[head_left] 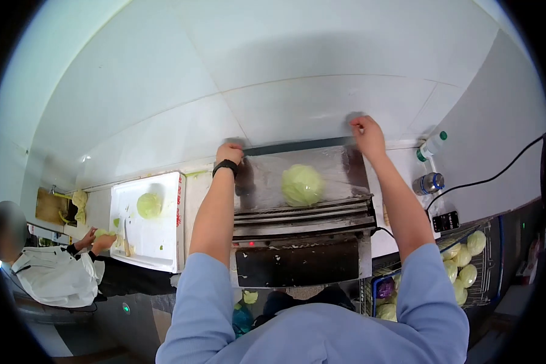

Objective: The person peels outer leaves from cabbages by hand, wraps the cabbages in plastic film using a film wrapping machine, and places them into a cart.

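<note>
Cabbage (302, 185) rests amid clear film (266, 170) on the wrapping machine (297, 262); left hand (229, 153) and right hand (368, 134) curl closed beyond it, whether pinching film I cannot tell.

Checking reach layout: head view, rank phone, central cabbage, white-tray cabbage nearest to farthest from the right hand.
From the right hand:
1. Central cabbage, left of it, lower in view.
2. Phone, right side, lower still.
3. White-tray cabbage, far left.
</note>
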The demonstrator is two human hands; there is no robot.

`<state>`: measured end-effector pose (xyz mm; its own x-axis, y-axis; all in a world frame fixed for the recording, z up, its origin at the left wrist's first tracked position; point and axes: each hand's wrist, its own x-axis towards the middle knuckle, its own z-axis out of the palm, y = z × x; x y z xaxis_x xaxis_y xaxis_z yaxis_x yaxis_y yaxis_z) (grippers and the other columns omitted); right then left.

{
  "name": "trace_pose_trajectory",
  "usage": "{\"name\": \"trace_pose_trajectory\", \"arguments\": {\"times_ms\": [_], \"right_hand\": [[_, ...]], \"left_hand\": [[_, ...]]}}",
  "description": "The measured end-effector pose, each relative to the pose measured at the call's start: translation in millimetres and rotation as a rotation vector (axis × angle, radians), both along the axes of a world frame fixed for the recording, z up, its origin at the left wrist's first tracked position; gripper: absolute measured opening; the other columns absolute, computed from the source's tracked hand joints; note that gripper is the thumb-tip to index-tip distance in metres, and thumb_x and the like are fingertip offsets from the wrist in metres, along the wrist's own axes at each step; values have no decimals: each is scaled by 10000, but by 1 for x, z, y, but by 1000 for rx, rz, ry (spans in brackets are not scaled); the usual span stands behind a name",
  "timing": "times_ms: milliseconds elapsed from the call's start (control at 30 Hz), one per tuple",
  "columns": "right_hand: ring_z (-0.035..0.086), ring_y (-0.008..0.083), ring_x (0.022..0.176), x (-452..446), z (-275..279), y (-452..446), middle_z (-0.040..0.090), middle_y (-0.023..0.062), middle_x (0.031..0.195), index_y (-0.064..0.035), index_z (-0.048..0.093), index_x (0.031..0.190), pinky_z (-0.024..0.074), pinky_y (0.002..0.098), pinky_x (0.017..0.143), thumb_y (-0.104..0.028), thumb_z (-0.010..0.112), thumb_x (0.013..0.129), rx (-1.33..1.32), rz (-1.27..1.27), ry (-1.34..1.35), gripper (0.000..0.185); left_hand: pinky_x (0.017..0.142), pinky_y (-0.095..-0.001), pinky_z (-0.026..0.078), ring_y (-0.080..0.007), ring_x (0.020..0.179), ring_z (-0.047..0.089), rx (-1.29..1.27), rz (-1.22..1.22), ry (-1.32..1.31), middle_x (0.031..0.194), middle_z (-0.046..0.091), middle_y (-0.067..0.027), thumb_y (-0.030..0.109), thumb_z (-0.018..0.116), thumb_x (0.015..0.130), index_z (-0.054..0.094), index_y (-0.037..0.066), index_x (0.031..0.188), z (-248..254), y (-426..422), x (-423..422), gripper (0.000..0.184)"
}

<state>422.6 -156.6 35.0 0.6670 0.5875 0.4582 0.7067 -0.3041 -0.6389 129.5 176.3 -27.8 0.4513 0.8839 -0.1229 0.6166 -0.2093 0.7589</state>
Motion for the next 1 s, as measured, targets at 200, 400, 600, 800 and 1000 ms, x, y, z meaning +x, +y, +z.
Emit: {"name": "trace_pose_trajectory", "arguments": {"times_ms": [200, 400, 600, 800, 1000], "right_hand": [[648, 336, 993, -133, 59, -3, 665, 125, 1065, -46, 674, 1051, 529, 404, 853, -110, 638, 907, 215, 423, 74, 161], [633, 379, 1075, -172, -4, 18, 669, 166, 1167, -41, 651, 1201, 485, 418, 962, -337, 532, 1007, 131, 411, 295, 374], [632, 311, 1099, -172, -32, 19, 685, 179, 1141, -29, 640, 1252, 469, 365, 980, -461, 470, 1035, 25, 189, 714, 512], [585, 366, 1186, -156, -32, 11, 629, 229, 1262, -4, 607, 1288, 441, 402, 1026, -485, 485, 1020, -89, -29, 198, 563], [537, 398, 1265, -163, -14, -3, 580, 263, 1348, -9, 579, 1345, 397, 415, 1084, -501, 476, 1019, 78, 220, 283, 599]], "left_hand": [[805, -359, 522, -275, 907, 668, 223, -446, -295, 1008, 687, -150, 116, 590, 968, 689, 35, 1039, 101, -155, 1, 147], [959, -346, 462, -262, 1082, 608, 47, -469, -574, 1191, 650, -170, 268, 480, 1053, 568, -18, 1285, 34, -200, 7, 379], [997, -335, 435, -231, 1119, 587, -127, -312, -506, 1221, 644, -148, 359, 421, 1077, 575, -16, 1302, 20, -204, 8, 464], [978, -369, 454, -306, 1121, 618, 202, -428, -50, 1191, 668, -195, 382, 440, 1059, 634, -17, 1225, 31, -171, 11, 474], [967, -368, 450, -323, 1088, 623, 142, -416, -183, 1135, 678, -199, 446, 418, 1051, 628, -18, 1221, 67, -192, 5, 537]]}}
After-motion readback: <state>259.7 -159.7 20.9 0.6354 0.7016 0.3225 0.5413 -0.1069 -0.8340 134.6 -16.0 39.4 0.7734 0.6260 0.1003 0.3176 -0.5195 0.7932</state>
